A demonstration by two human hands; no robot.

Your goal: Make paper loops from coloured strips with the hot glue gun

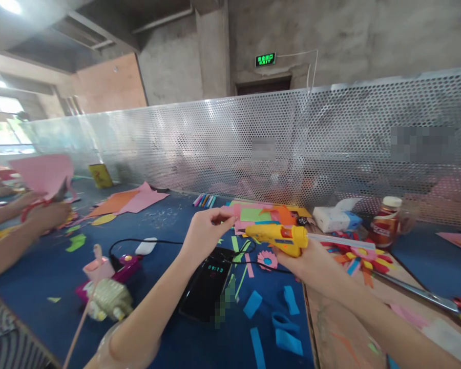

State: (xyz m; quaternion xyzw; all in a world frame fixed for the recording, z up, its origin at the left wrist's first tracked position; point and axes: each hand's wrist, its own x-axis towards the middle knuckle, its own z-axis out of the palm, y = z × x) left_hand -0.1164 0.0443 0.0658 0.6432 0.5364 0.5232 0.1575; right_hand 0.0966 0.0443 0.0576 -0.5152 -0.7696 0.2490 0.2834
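A yellow hot glue gun [278,234] is gripped in my right hand [309,264], its nozzle pointing left. From its rear sticks a long clear glue stick [343,240]. My left hand [203,233] is closed in a pinch just left of the nozzle; whatever lies between the fingertips is too small to make out. Below the gun, a pink paper flower with a blue centre [267,260] rests on the blue table [146,328]. Several blue paper strips [288,342] lie nearer to me. Under my left wrist is a black phone [205,289].
A perforated metal screen [215,148] spans the table's back. On the right are a tissue box [334,219], a bottle [384,225] and scissors [426,294]. A black cord [149,240] crosses the middle. At left, a co-worker's hands [48,215] hold scissors and pink paper.
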